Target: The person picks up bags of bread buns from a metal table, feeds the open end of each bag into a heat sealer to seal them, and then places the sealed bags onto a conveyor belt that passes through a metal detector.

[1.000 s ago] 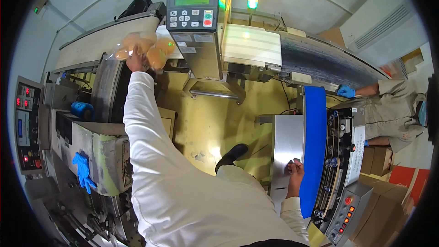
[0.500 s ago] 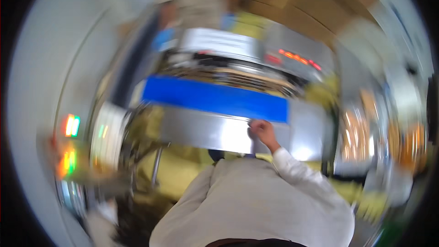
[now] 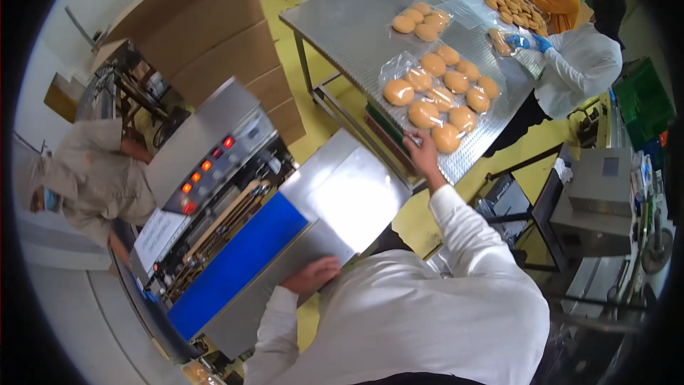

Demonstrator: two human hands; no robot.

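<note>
My left hand [image 3: 313, 276] rests with its fingers stretched out on the steel front edge of a machine, beside its blue conveyor belt [image 3: 246, 260]. My right hand [image 3: 422, 151] reaches forward to the near edge of a steel table [image 3: 342, 25]. Its fingers are bent and closed at the corner of a clear plastic bag of round brown buns [image 3: 447, 138]; the fingertips are partly hidden. More bagged buns [image 3: 456, 82] lie just beyond it, and another bag of buns [image 3: 422, 20] sits farther back.
A person in beige [image 3: 107, 164] stands behind the machine's control panel [image 3: 206, 167] at left. Across the table, a person in white [image 3: 581, 64] with blue gloves handles a bag near a heap of buns [image 3: 514, 8]. Cardboard boxes [image 3: 206, 28] stand far left; a dark metal stand [image 3: 545, 199] is at right.
My view has swung right, bringing the steel table and bagged buns into sight. My right hand has moved from the machine's front to the table edge; my left hand now shows on the machine.
</note>
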